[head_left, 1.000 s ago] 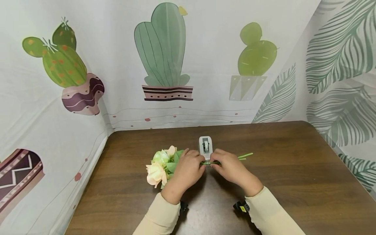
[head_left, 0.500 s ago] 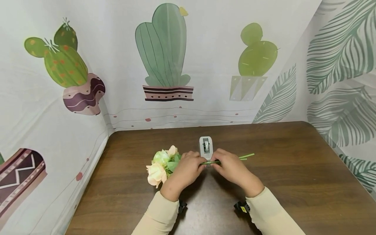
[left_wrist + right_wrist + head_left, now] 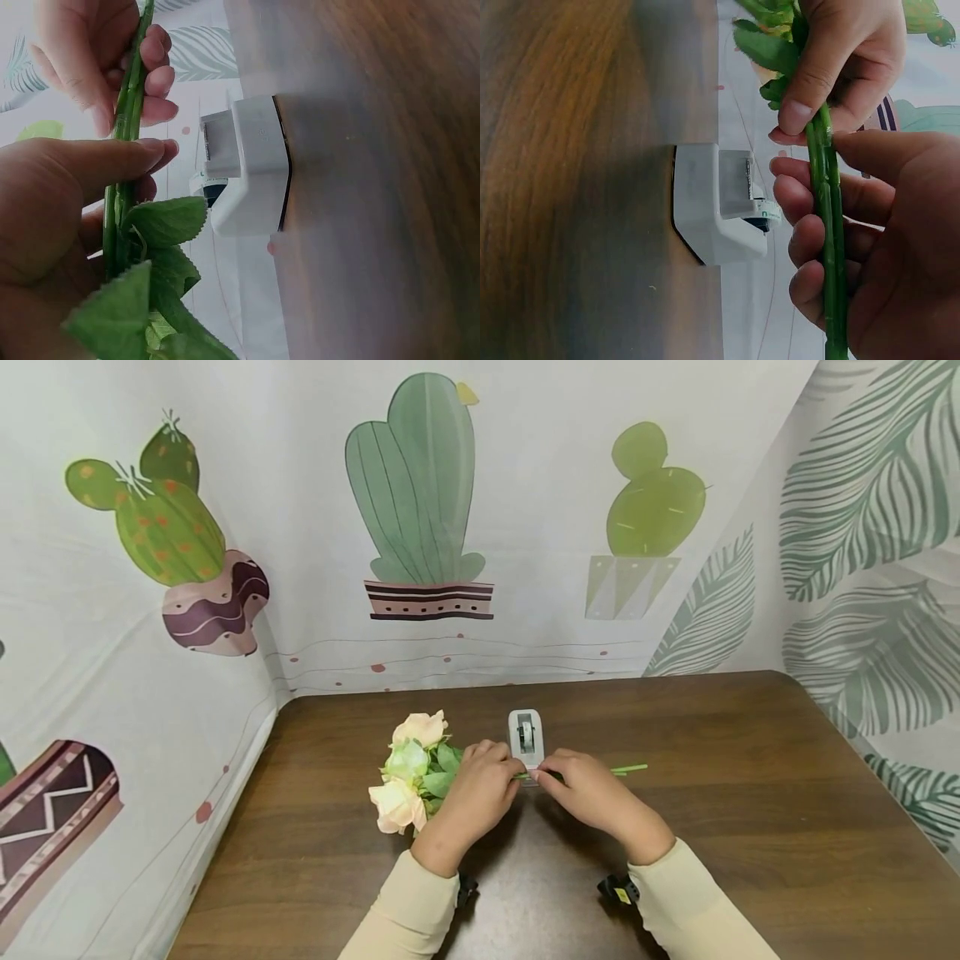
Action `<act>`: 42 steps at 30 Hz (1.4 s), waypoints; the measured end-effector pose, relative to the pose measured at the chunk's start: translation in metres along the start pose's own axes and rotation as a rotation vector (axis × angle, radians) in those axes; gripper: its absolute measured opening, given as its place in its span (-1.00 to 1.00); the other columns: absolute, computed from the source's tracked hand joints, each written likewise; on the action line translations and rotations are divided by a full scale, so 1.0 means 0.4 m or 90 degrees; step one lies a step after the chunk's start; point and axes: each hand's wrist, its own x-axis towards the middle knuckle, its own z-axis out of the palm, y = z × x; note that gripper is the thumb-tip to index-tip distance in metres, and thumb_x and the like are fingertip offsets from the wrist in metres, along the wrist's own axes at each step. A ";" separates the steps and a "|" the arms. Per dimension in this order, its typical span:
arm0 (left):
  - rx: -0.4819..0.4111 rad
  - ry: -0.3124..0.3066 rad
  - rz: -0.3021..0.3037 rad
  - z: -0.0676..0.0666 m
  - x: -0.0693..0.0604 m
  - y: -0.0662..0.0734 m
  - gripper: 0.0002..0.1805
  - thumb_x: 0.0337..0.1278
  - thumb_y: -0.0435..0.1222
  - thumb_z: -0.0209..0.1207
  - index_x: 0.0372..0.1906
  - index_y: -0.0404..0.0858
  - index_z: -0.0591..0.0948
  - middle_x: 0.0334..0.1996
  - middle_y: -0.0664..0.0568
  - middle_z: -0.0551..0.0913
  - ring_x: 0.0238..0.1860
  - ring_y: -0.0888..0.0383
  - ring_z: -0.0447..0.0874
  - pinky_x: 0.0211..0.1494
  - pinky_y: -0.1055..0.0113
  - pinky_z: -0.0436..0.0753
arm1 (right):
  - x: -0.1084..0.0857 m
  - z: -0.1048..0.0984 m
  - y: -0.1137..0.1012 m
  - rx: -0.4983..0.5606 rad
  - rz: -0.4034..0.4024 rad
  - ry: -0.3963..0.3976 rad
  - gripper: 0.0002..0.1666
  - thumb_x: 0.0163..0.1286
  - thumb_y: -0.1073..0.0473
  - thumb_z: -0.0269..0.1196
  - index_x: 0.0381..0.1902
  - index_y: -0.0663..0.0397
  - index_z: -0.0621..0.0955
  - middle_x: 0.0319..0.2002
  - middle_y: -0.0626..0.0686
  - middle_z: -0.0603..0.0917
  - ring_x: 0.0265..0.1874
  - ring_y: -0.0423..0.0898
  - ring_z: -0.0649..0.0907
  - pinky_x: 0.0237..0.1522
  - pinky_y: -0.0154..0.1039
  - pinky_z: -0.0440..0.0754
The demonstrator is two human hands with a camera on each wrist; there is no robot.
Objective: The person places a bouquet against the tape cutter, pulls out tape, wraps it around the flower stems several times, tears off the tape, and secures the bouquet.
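Note:
A bouquet of peach and pale green flowers (image 3: 407,761) lies sideways over the table, blooms to the left and green stems (image 3: 826,217) running right. My left hand (image 3: 487,785) grips the stems just below the leaves (image 3: 166,222), thumb and fingers around them. Beside it, my right hand (image 3: 588,789) holds the same stems farther along, fingers curled round them, as the right wrist view shows. A clear shiny patch, seemingly tape, shows on the stems between the hands. Right behind the hands stands a white tape dispenser (image 3: 526,735) with a roll in it.
The brown wooden table (image 3: 750,793) spreads on both sides of the hands. A cloth backdrop (image 3: 540,510) printed with cacti and leaves hangs behind and at the left. Small black wrist cameras sit under both wrists.
The bouquet has turned about its stems, so the rear peach bloom shows larger. My right hand has shifted down slightly, and its fingers have moved on the stems. The dispenser stays put.

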 end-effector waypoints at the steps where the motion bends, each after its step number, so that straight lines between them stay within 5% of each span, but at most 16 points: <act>1: 0.000 0.003 0.000 0.000 0.000 0.001 -0.90 0.24 -0.31 0.30 -0.21 -0.08 0.77 -0.36 0.15 0.57 -0.16 0.12 0.51 0.07 0.14 0.50 | 0.000 0.000 0.000 -0.001 0.002 0.000 -0.76 0.53 0.03 0.19 -0.26 -0.01 0.70 -0.36 -0.16 0.62 -0.41 -0.26 0.52 -0.27 -0.27 0.54; 17: 0.014 0.046 -0.004 -0.002 0.002 0.010 -0.94 0.26 -0.27 0.29 -0.27 -0.08 0.76 -0.36 0.15 0.57 -0.11 0.09 0.55 0.12 0.10 0.52 | 0.000 0.002 -0.007 -0.011 0.028 0.019 -0.82 0.49 0.01 0.23 -0.25 -0.09 0.71 -0.36 -0.19 0.60 -0.41 -0.28 0.51 -0.27 -0.28 0.53; 42: 0.013 0.025 -0.020 -0.006 0.001 0.015 -0.93 0.17 -0.26 0.36 -0.25 -0.06 0.74 -0.33 0.14 0.56 -0.09 0.08 0.53 0.20 0.04 0.51 | -0.003 0.002 -0.009 -0.024 0.042 0.021 -0.83 0.42 0.01 0.31 -0.21 -0.03 0.69 -0.30 -0.14 0.62 -0.36 -0.24 0.56 -0.25 -0.21 0.57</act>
